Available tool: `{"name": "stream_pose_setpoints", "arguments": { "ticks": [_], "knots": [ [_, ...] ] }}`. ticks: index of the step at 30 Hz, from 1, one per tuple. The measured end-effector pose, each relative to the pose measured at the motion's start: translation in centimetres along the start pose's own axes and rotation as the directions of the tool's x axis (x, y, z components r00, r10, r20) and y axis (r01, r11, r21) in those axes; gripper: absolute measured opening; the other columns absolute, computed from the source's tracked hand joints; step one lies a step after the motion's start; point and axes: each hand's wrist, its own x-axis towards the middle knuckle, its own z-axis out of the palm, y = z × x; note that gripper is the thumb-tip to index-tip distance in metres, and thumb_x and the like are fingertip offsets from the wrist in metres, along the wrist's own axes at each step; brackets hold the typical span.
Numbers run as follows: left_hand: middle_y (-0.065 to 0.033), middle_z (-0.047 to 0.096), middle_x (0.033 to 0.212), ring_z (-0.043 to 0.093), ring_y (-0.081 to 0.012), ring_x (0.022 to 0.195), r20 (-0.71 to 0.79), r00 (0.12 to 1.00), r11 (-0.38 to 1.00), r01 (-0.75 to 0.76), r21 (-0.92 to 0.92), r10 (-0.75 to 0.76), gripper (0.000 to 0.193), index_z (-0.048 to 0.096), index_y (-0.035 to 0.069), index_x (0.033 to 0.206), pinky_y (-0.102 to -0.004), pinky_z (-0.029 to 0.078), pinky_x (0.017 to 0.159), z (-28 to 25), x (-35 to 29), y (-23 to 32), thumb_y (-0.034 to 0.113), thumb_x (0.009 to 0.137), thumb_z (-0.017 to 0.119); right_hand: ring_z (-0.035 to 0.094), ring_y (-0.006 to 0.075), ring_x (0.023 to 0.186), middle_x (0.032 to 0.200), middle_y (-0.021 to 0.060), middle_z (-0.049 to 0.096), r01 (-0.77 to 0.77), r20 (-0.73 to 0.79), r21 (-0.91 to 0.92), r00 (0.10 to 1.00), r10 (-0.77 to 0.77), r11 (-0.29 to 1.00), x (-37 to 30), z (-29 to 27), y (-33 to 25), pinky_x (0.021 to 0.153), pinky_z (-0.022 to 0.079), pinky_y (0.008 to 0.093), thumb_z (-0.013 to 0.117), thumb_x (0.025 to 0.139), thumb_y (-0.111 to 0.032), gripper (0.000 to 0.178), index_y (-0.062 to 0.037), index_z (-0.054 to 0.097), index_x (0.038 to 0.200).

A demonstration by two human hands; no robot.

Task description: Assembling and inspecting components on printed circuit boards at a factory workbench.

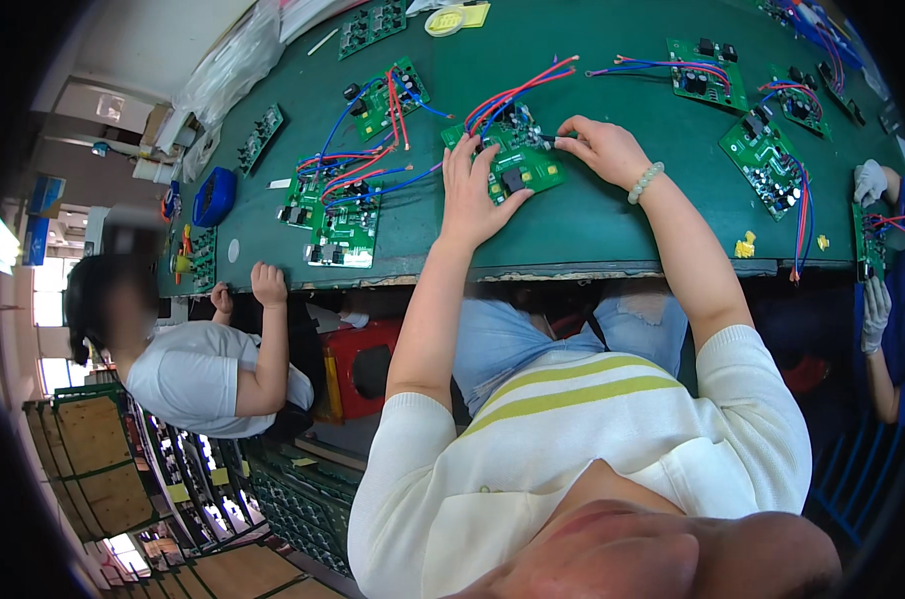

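A green circuit board (542,172) with black parts and red and blue wires (517,92) lies on the table in front of me. My left hand (475,190) spans its left side, fingers bent over the upper left and thumb at the lower edge, holding it against the table. At the board's right edge, my right hand (607,152) has thumb and forefinger pinched together on a small dark piece that I cannot make out. A beaded bracelet (646,183) circles my right wrist.
Wired boards (344,235) lie to the left, and more boards (767,165) to the right. A blue bowl (214,198) stands at the far left. Yellow bits (745,246) lie near the table edge. A person (208,369) sits at left; gloved hands (875,314) hold a board at right.
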Motion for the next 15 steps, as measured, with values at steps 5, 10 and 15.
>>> {"name": "stream_pose_setpoints", "arguments": {
  "ticks": [5, 10, 15],
  "knots": [
    [-0.0180, 0.046, 0.130, 0.044, -0.0335, 0.121, -0.161, 0.983, 0.986, 0.063, -0.152, -0.088, 0.057, 0.055, 0.004, 0.119, -0.0477, 0.034, 0.103, 2.7, 1.6, 1.1, 0.028, 0.073, 0.079, 0.065, 0.0303, 0.087, 0.094, 0.0111, 0.068, 0.003, -0.006, -0.040, 1.000, -0.003, 0.999, -0.5, -0.1, 1.2, 0.074, 0.051, 0.0418, 0.056, 0.093, -0.037, 0.030, -0.0119, 0.059, 0.110],
    [-0.0160, 0.053, 0.122, 0.047, -0.0309, 0.119, -0.239, 0.922, 0.889, 0.184, -0.420, -0.304, 0.045, 0.055, 0.002, 0.120, -0.0405, 0.039, 0.099, 2.0, 3.6, -1.4, 0.020, 0.081, 0.070, 0.065, 0.0310, 0.090, 0.105, 0.0110, 0.066, 0.017, -0.086, -0.120, 0.996, -0.028, 0.993, -3.0, -0.4, 1.2, 0.075, 0.052, 0.0429, 0.053, 0.095, -0.035, 0.030, -0.0144, 0.055, 0.117],
    [-0.0187, 0.053, 0.126, 0.047, -0.0333, 0.121, -0.071, 0.920, 0.856, 0.329, -0.399, -0.386, 0.054, 0.052, 0.002, 0.127, -0.0431, 0.038, 0.101, 3.9, 4.7, -2.8, 0.020, 0.079, 0.071, 0.066, 0.0316, 0.085, 0.102, 0.0114, 0.066, -0.001, -0.077, -0.217, 0.997, -0.016, 0.976, -4.8, 0.1, -1.5, 0.070, 0.053, 0.0435, 0.050, 0.096, -0.034, 0.029, -0.0157, 0.055, 0.118]
  ]
}}
